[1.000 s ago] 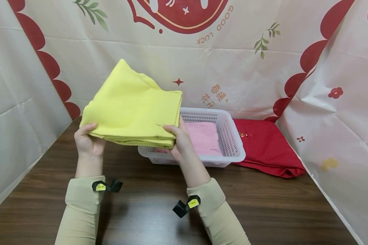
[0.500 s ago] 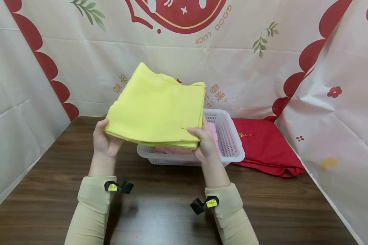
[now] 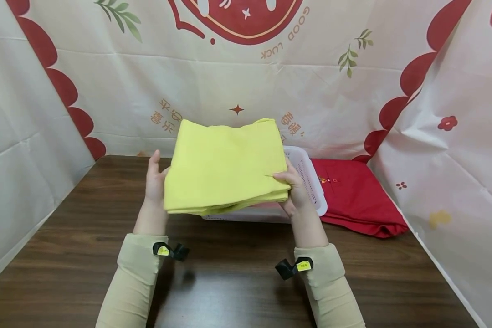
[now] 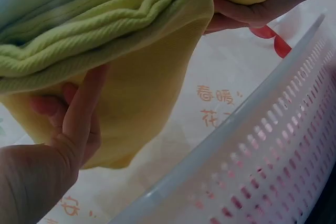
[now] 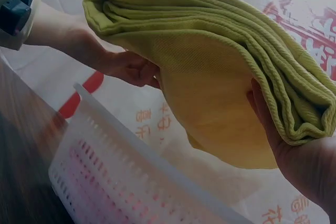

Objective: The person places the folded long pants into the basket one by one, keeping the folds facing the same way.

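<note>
A thick folded yellow cloth (image 3: 225,168) is held up in front of and over the white plastic basket (image 3: 320,202), covering most of it in the head view. My right hand (image 3: 296,187) pinches the cloth's right end, thumb on top and fingers beneath. At the left end, my left hand (image 3: 156,184) supports it from below; its thumb points up, off the cloth. The left wrist view shows the left fingers (image 4: 84,108) against the underside of the cloth, below its stacked layers. Pink fabric (image 5: 92,182) shows through the basket's slots in the right wrist view.
A folded red garment (image 3: 356,196) with a small embroidered motif lies just right of the basket. The dark wood table (image 3: 229,282) runs toward me. A white printed sheet (image 3: 213,86) hangs behind and along both sides.
Both hands have carried the yellow cloth to the right, over the basket. The cloth has tipped flatter and its far edge has dropped. My left thumb has come off its top.
</note>
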`<state>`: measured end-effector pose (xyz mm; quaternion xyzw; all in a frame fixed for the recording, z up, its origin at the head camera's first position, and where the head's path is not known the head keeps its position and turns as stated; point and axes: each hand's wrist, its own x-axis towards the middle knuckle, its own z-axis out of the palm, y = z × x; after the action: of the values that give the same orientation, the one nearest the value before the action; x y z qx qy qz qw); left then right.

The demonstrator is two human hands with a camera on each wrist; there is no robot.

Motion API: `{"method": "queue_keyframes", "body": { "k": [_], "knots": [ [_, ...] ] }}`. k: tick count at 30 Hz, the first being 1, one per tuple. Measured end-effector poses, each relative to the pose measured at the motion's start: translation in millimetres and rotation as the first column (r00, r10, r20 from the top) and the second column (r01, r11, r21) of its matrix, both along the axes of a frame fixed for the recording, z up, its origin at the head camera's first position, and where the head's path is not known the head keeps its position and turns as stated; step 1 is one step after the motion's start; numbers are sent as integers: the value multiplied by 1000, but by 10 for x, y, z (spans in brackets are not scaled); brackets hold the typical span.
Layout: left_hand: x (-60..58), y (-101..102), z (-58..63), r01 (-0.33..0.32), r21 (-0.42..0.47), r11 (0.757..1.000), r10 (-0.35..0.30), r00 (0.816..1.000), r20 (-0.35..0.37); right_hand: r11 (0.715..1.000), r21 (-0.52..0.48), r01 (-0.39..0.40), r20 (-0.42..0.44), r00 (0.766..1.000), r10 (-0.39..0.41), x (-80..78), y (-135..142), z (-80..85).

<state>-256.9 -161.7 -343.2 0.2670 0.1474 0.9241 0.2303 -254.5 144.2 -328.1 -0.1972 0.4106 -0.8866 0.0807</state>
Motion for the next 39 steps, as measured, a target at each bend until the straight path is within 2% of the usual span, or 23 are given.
{"method": "queue_keyframes", "body": {
  "k": [2,4,7,13,15,17,19,22,28,31,34,36,39],
  "knots": [
    [1,49,4,-20,-33,999,21,999,27,1000,6,6,14,1000,-6,-18,47,-12],
    [-12,99,-2,-12,-37,999,14,998,62,1000,9,15,32,999,-16,-27,88,-18],
    [-41,159,-21,-2,-70,998,7,997,78,1000,12,19,44,999,-20,-36,148,-19],
    [-86,241,-39,86,-76,993,-82,995,48,999,-6,-50,17,999,50,-48,284,-8],
    [-88,284,-22,81,-69,994,-79,996,30,997,-10,-72,9,997,72,-50,329,-4],
    [-89,333,-1,29,-75,997,-28,999,16,996,-11,-90,5,996,90,-51,368,1],
    [-80,379,21,-56,-107,993,59,998,24,995,-8,-96,7,995,96,-52,404,7],
    [-66,439,42,-163,-189,969,177,982,60,995,-2,-100,21,995,100,-55,458,15],
    [-41,520,56,-250,-319,914,293,951,94,996,-55,-68,110,991,74,-66,514,9],
    [-43,553,57,-284,-347,894,339,935,108,990,-138,-40,151,987,61,-80,496,0],
    [-51,598,59,-318,-354,879,381,916,123,954,-294,-54,171,979,108,-96,467,-12],
    [-55,637,60,-335,-344,877,402,904,144,913,-398,-91,169,971,170,-102,448,-23],
    [-45,706,70,-363,-324,874,431,885,173,857,-487,-167,127,958,258,-101,420,-44]
  ]
}}
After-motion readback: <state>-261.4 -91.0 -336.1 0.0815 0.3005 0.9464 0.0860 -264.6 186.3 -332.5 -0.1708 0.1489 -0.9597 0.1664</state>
